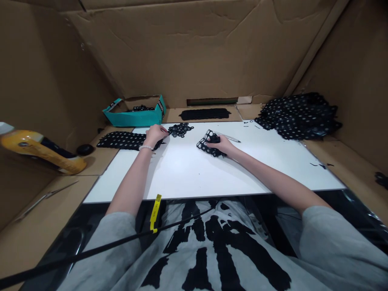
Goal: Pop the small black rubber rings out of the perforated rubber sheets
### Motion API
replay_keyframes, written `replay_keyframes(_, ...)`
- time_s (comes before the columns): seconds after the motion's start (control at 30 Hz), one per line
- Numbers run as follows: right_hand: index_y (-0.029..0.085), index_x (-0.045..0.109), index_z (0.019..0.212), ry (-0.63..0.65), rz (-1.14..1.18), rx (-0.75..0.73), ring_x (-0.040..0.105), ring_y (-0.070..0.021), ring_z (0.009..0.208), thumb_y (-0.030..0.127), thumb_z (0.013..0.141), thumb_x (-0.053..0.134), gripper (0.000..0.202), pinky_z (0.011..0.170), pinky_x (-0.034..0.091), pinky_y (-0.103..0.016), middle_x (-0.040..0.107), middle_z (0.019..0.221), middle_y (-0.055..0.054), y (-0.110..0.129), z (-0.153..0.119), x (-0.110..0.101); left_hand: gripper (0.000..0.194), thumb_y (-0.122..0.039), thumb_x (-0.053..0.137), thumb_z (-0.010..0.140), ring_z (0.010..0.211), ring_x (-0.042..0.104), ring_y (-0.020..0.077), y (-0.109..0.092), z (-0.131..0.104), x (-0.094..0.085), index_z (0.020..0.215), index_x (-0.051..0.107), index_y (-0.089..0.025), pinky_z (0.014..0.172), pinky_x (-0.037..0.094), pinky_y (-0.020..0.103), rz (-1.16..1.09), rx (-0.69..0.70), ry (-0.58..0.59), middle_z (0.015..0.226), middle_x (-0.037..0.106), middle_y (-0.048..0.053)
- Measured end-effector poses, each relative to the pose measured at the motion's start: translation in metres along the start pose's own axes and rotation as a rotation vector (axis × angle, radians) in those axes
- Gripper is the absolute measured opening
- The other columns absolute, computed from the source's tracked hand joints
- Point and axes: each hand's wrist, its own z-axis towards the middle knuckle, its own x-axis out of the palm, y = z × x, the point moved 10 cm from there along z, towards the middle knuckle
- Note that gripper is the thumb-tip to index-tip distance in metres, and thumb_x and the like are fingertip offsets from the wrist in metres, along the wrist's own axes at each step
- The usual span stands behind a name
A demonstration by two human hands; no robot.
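On the white board (182, 173), my left hand (155, 135) is closed at the left edge of a pile of small black rings (179, 129); anything between its fingertips is too small to make out. Under and left of that hand lies a black sheet with pale dots (121, 140). My right hand (222, 144) is closed on a piece of black perforated sheet (203, 144), bent up at its left end, with its holes showing white. A dark bunched part shows at the fingertips. Just behind this hand lies a pen-like tool (232, 138).
Behind the board stand a teal box (133, 118) with black rings and a flat black strip (206, 114). A dotted black heap (298, 117) lies back right. At left are a yellow bottle (36, 147), a round black object (85, 150) and tweezers (47, 195). Cardboard walls surround the board.
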Motion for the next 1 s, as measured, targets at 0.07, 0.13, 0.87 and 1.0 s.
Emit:
replay_keyframes(0.07, 0.017, 0.074, 0.093, 0.002, -0.004, -0.004, 0.072, -0.0252, 0.091, 0.033, 0.057, 0.089, 0.042, 0.092, 0.056, -0.042, 0.077, 0.090, -0.005, 0.001, 0.000, 0.000, 0.012, -0.025, 0.074, 0.072, 0.105, 0.067, 0.0357, -0.005, -0.003, 0.006, 0.082, 0.078, -0.020, 0.094, 0.046, 0.042, 0.126, 0.004, 0.023, 0.094, 0.079, 0.012)
replay_keyframes(0.13, 0.017, 0.074, 0.093, 0.004, 0.000, -0.002, 0.072, -0.0254, 0.091, 0.034, 0.056, 0.089, 0.043, 0.092, 0.056, -0.043, 0.077, 0.089, -0.005, 0.001, 0.000, 0.001, 0.018, -0.026, 0.069, 0.078, 0.108, 0.067, 0.0343, -0.010, -0.006, 0.008, 0.092, 0.079, -0.020, 0.093, 0.046, 0.040, 0.210, 0.007, 0.010, 0.103, 0.079, 0.012)
replay_keyframes(0.87, 0.017, 0.074, 0.093, 0.004, 0.010, -0.016, 0.071, -0.0250, 0.089, 0.033, 0.057, 0.088, 0.042, 0.089, 0.057, -0.041, 0.077, 0.089, -0.005, 0.001, 0.001, 0.001, 0.034, -0.020, 0.061, 0.078, 0.098, 0.068, 0.0290, -0.026, 0.000, 0.014, 0.108, 0.077, -0.016, 0.088, 0.050, 0.035, 0.085, 0.230, -0.035, 0.102, 0.076, 0.012)
replay_keyframes(1.0, 0.017, 0.074, 0.093, 0.000, 0.004, -0.014, 0.071, -0.0247, 0.090, 0.032, 0.057, 0.087, 0.041, 0.089, 0.057, -0.041, 0.077, 0.090, -0.005, 0.003, -0.001, 0.001, 0.020, -0.026, 0.071, 0.070, 0.084, 0.069, 0.0271, -0.030, 0.001, 0.012, 0.087, 0.079, -0.017, 0.078, 0.051, 0.033, 0.024, 0.245, 0.080, 0.086, 0.077, 0.009)
